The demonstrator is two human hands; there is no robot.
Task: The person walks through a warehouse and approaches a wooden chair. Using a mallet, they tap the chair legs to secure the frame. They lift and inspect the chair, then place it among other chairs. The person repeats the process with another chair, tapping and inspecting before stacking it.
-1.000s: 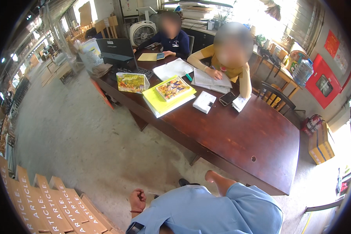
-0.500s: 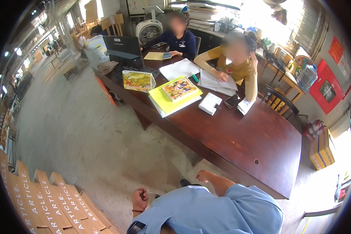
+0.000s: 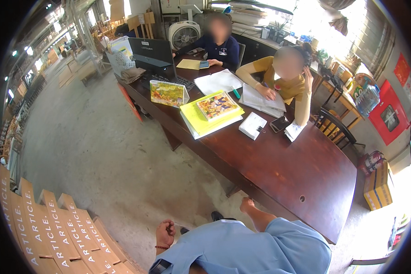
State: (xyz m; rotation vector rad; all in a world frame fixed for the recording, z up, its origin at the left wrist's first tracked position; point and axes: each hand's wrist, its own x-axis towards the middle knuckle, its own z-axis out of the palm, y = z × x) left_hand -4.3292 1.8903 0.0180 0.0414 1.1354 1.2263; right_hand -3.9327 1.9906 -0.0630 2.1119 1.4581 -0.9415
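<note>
My left hand (image 3: 165, 233), with a red bead bracelet at the wrist, is held low over the floor with its fingers curled closed. A dark spot shows between those fingers; what it is I cannot make out. Close to the near edge of the brown desk (image 3: 283, 169) is my right hand (image 3: 248, 205), its fingers closed and nothing visible in them. On the desk lie a yellow folder (image 3: 192, 119) with a colourful booklet (image 3: 218, 106) on top, a white paper block (image 3: 252, 126) and a dark phone (image 3: 279, 123).
Two people sit behind the desk; the one in yellow writes on papers (image 3: 262, 97). A laptop (image 3: 153, 55) and a desk calendar (image 3: 169, 93) stand at the left. Stacked cardboard boxes (image 3: 55, 228) rise at lower left. A fire extinguisher (image 3: 373, 160) and a taped carton (image 3: 378, 186) sit right.
The view has shifted, so the desk and people appear slightly farther right and lower. My right hand has moved a little rightward in the picture; my left hand stays almost in place.
</note>
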